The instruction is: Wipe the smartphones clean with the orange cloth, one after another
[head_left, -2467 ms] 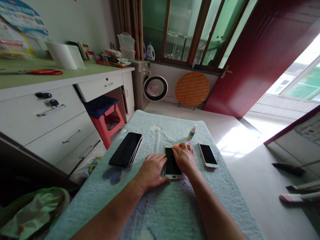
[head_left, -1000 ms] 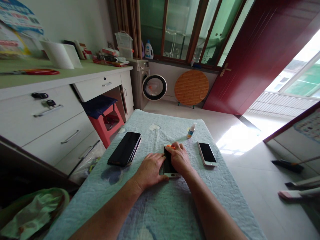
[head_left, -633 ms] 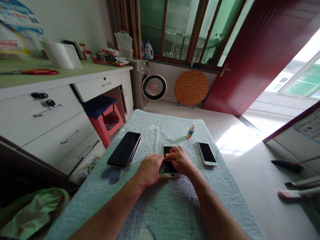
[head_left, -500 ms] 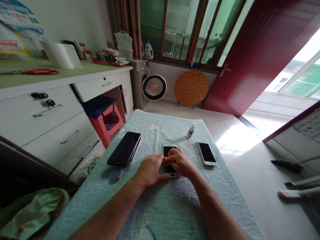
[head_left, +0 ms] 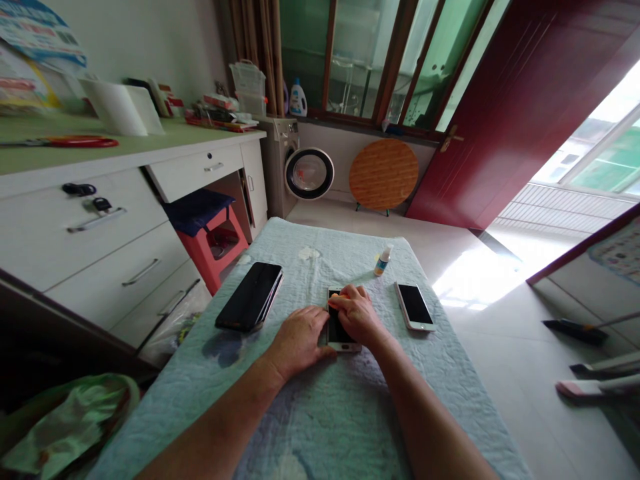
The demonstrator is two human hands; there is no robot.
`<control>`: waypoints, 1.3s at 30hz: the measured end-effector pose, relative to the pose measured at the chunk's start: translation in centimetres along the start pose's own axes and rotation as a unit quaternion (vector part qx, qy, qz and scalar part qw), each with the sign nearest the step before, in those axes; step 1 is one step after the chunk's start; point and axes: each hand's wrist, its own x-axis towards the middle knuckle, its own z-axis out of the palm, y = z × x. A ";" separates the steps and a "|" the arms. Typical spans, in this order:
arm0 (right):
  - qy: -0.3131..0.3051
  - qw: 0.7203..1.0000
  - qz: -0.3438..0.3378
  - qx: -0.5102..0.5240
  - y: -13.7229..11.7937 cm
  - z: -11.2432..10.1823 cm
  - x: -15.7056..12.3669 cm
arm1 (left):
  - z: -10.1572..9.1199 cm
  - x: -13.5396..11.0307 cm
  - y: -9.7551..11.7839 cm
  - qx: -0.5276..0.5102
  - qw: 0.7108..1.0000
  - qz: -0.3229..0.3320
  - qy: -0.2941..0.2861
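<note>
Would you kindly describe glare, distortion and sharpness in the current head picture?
Head view: sunlight washes out part of the glossy pale floor; same view: the dark-red panelled door leans, probably lens distortion; same view: the bare right hand looks fairly sharp.

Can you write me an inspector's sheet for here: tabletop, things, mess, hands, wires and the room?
Surface: pale blue-green quilted cloth, wrinkled.
Things in use: white-framed rectangular phone, dark screen up; small orange piece, partly hidden.
Clutter: stack of phones, black one on top, left; slim white phone right; small white spray bottle upright beyond.
Hands: left hand at the middle phone's left edge; right hand holding the orange piece against its screen.
Cables: nothing seen.
Surroundings: silver-grey washing machine, round door open; pink-red plastic stool; dark red door.
</note>
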 end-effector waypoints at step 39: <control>-0.077 0.997 0.025 0.008 1.6 -2.5 -1.1 | 0.0 0.1 -0.3 0.011 0.999 0.033 -0.005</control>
